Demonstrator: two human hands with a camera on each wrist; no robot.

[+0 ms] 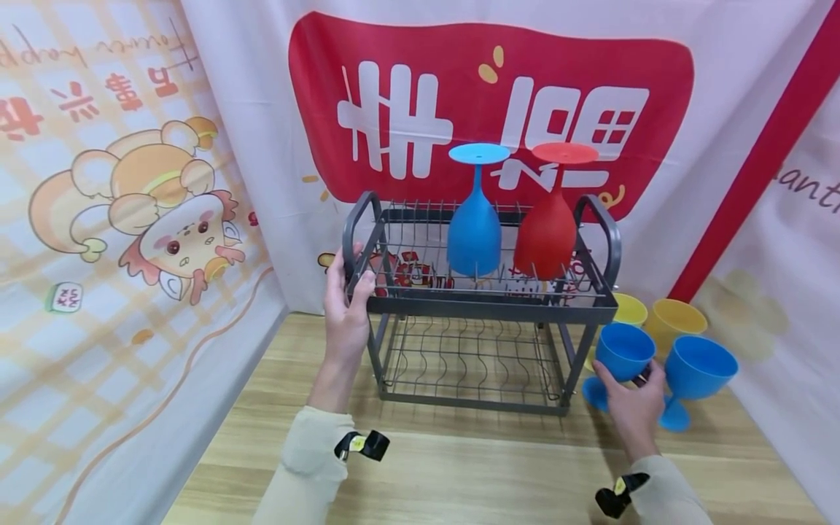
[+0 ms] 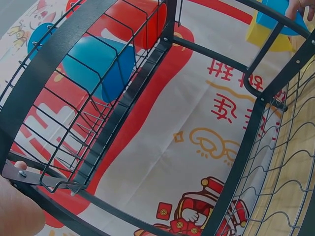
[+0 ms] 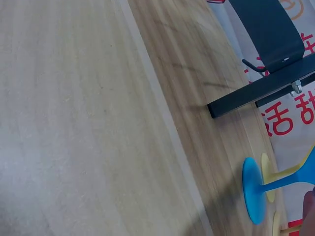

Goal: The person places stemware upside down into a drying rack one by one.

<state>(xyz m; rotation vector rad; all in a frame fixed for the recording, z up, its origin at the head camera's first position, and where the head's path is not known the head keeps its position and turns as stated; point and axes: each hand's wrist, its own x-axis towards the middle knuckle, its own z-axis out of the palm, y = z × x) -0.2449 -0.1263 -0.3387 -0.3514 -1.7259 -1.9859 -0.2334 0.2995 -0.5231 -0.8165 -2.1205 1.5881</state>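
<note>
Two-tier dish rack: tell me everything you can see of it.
The two-tier dish rack is dark gray and looks metal, with a flat-bar frame, a curved handle at each end of the top tier, and thin wire shelves; the lower shelf's wires are wavy. It stands upright on the wood-look table. In its upper tier an upside-down blue goblet and red goblet stand. The left hand grips its top left end.

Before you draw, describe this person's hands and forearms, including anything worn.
The left hand and right hand are ungloved. The left sleeve and right sleeve are pale cream. The left wrist camera and right wrist camera are black and blocky, each with a yellow tag.
</note>
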